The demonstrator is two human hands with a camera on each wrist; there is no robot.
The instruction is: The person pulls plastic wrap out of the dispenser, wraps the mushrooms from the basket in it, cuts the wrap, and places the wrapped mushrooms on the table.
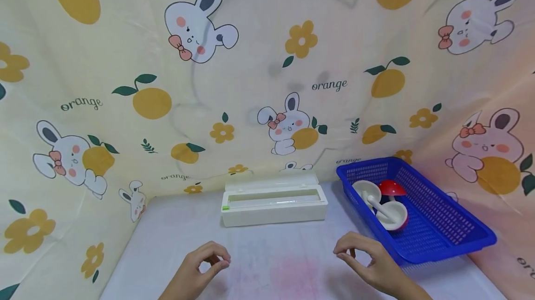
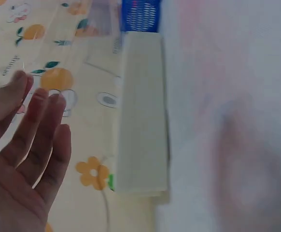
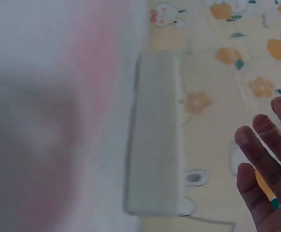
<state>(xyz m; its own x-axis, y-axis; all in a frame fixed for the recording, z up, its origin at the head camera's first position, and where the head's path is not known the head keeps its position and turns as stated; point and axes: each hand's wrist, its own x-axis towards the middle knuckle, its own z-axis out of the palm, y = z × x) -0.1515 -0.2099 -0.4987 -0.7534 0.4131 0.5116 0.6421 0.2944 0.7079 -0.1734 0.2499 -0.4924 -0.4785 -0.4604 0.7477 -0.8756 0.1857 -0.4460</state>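
— Where's that long white box (image 1: 273, 204) from where the hands are?

— Straight ahead of them, farther back on the table (image 1: 267, 263), close to the rabbit-print cloth (image 1: 125, 58). Its long axis runs left to right, so it lies broadside to both hands. Its lid stands open toward the cloth.

— And the hands, are they on anything?

— No. The left hand (image 1: 200, 265) sits in front of the box's left end, fingers loosely curled with thumb near fingertips, nothing between them. The right hand (image 1: 368, 260) is in front of the box's right end and a little beyond it, loosely curled too, holding nothing. Both are well apart from the box.

— Which is nearer to it?

— Hard to call; about even, I'd say. The left sits more squarely before the box. The right is just beside the near corner of the blue basket (image 1: 455, 225), which stands to the right of the box.

— What's in the basket?

— A mushroom-shaped piece with a red cap (image 1: 391, 188) and two white ones (image 1: 382, 205) lying tipped over.
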